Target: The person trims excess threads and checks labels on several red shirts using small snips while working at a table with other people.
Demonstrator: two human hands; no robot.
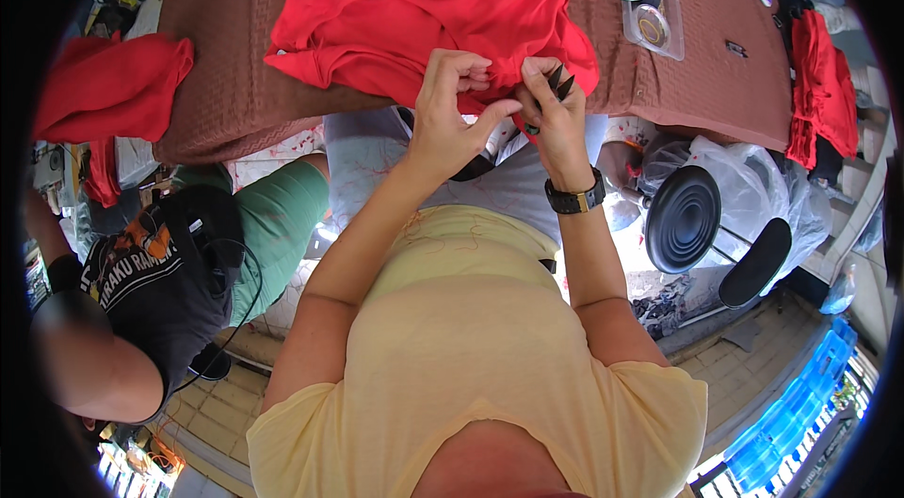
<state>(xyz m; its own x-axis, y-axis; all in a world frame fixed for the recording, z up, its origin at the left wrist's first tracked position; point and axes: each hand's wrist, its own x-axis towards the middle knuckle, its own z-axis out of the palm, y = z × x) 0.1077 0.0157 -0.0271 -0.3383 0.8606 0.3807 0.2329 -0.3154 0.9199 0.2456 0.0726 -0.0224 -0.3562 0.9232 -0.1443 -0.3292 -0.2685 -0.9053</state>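
Two bare hands meet at the near edge of a spread of red fabric, which lies at twelve o'clock from the seated worker, rumpled over a brown textured tablecloth. From where I stand, the right hand, just past twelve, is closed around black thread snips, their dark points jutting up from the fist beside the red cloth. Whether its thumb and forefinger also nip the fabric, I cannot tell. The left hand, right at twelve, is loosely cupped: its fingers curl by the cloth's edge, and its thumb stretches toward three o'clock, near the other hand, with a clear gap between thumb and fingertips. Any thread there is too fine to make out.

A black wristwatch circles the right wrist, and loose reddish threads cling to the yellow T-shirt. Toward one o'clock on the table sits a clear plastic tray with a yellowish roll in it. More red cloth drapes at ten o'clock, and another red bundle hangs at two. At three o'clock is a round black stool seat, just beside a clear plastic bag. A co-worker in a dark T-shirt and green shorts sits at nine o'clock.
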